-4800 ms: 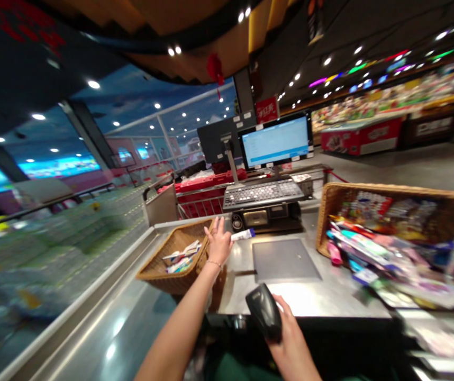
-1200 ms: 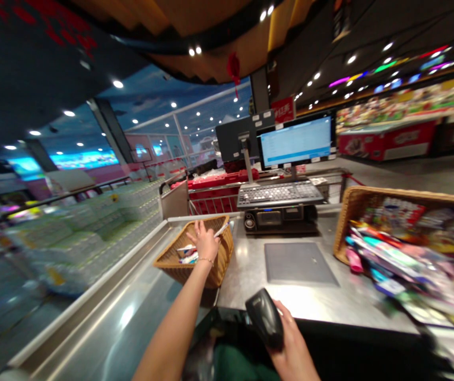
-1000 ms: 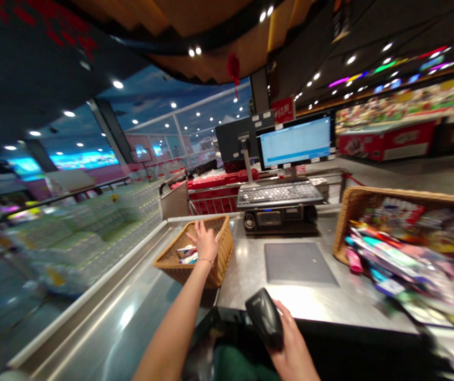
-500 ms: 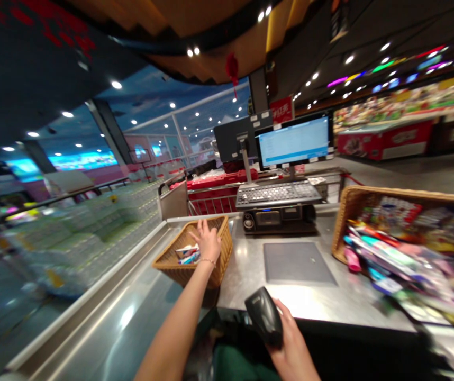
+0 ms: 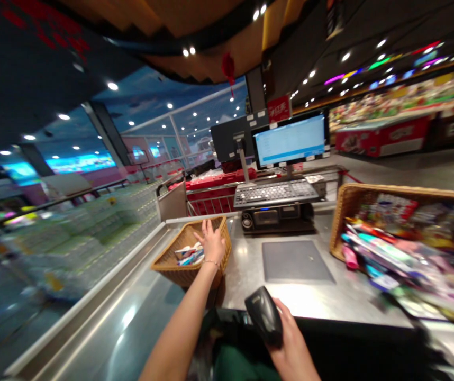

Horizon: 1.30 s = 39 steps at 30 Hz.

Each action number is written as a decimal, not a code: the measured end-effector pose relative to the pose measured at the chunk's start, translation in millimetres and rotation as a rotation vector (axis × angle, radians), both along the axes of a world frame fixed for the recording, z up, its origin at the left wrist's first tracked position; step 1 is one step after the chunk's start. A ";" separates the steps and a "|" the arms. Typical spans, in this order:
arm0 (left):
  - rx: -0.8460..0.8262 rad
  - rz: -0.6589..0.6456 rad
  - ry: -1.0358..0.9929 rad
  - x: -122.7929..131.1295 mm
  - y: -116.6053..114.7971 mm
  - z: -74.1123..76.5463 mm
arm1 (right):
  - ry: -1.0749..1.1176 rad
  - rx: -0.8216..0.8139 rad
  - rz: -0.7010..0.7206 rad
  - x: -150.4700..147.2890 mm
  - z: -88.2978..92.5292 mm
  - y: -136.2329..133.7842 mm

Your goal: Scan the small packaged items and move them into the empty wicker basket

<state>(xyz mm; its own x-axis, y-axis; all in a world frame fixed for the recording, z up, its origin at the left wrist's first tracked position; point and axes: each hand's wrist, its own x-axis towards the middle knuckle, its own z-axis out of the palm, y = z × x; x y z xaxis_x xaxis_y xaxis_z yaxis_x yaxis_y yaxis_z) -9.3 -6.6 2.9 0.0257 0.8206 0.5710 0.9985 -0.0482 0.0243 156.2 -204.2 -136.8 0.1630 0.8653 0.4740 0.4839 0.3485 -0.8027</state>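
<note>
My left hand (image 5: pixel 213 244) is over the right side of a small wicker basket (image 5: pixel 171 271), fingers spread, with nothing visible in it. Inside that basket lie a few small packaged items (image 5: pixel 190 255) in white, blue and red. Whether the hand touches the basket's edge I cannot tell. My right hand (image 5: pixel 288 330) grips a black handheld barcode scanner (image 5: pixel 264 312) in front of the counter's near edge. The scanner's head tilts up and to the left, and its lower end is hidden in my palm.
Ahead stand a keyboard (image 5: pixel 277 193) and a lit monitor (image 5: pixel 289 142). A grey flat pad (image 5: pixel 296 261) is set on the metal counter (image 5: pixel 243 275). At the right, a larger wicker basket (image 5: pixel 336 222) holds many colourful packages. A metal rail (image 5: pixel 88 296) borders the counter's left.
My left hand has shifted slightly to the right over the small basket, fingers still spread. The right hand keeps its hold on the scanner. The view has moved a little.
</note>
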 end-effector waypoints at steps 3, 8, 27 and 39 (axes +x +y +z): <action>0.001 0.000 0.001 2.1 0.3 -0.8 | 0.040 0.007 -0.015 -0.5 -1.1 -0.2; -0.013 -0.015 -0.001 6.2 0.8 -2.2 | 0.040 0.004 -0.004 0.8 4.5 -1.5; -0.043 -0.061 0.015 25.5 -0.8 -5.7 | -0.021 -0.003 -0.033 5.1 12.9 -3.6; -0.058 -0.081 0.023 38.8 2.5 -11.3 | 0.040 0.076 -0.057 10.9 26.8 -6.2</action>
<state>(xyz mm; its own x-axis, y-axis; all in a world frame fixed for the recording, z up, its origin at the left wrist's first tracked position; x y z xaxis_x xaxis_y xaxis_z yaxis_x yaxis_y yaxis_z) 29.5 -4.1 -8.4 0.1063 0.8468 0.5211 0.9917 -0.1283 0.0061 167.1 -210.5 -110.0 0.2311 0.8158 0.5302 0.4729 0.3821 -0.7940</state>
